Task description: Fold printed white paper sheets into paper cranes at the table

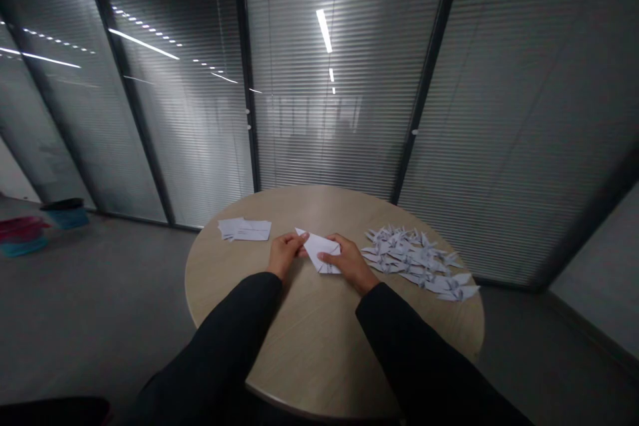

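Note:
Between my two hands is a folded sheet of white paper (pixel 319 247), pointed at its upper left, with some dark print near its lower edge. My left hand (pixel 285 253) pinches it near the pointed end. My right hand (pixel 348 259) grips its right side, thumb on top and fingers behind. To the right lies a large group of folded paper cranes (pixel 404 254) in rough rows. On the left is a small stack of flat white paper sheets (pixel 252 230), slightly fanned out.
The round wooden table (pixel 309 353) stands close to a glass partition with blinds (pixel 329 146). On the floor at the far left are a red and blue bucket (pixel 22 236) and a dark-rimmed blue bucket (pixel 67 214). A dark rounded thing shows at the bottom left.

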The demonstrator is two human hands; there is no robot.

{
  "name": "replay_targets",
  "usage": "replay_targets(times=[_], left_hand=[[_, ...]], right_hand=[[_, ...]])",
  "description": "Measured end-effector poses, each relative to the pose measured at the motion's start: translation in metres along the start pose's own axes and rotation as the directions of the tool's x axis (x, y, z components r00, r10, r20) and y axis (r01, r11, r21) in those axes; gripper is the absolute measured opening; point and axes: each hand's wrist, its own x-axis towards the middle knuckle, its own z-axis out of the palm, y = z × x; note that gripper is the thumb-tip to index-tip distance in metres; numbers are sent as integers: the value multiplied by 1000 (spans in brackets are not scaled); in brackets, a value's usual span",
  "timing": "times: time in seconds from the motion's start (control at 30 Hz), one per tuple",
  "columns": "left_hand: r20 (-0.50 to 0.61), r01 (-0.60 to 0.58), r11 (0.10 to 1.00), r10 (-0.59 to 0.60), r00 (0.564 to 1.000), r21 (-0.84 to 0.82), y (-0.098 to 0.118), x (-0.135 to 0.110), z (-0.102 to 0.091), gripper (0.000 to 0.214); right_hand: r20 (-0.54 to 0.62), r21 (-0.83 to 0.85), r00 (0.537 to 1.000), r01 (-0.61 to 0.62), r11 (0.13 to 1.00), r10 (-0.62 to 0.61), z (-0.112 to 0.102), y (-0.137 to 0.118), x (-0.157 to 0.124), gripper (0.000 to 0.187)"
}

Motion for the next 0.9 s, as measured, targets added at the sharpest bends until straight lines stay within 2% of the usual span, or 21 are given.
replay_targets(times=[0.23,0.4,0.57,0.67,0.8,0.9], left_hand=[[-120,-5,1000,9,993,28,-3,3,-1,45],[-217,-82,985,114,970,150,-3,3,-2,48],[-245,-138,954,205,948,265,2,-1,2,51],[-218,-176,945,240,946,277,2,-1,2,50],[-149,-155,970,184,972,186,0,1,-1,41],[-170,-91,992,105,980,86,1,3,-4,39]], right_hand=[[55,7,998,-17,1000,17,2,-6,-3,39],[109,51,993,-41,998,35,4,-13,-6,41],[134,83,990,-62,995,50,6,-17,-8,42],[135,94,990,-62,994,49,5,-17,-8,41],[106,39,993,-60,997,56,1,-15,-8,40],[97,-18,993,-61,998,62,0,-13,-7,39]])
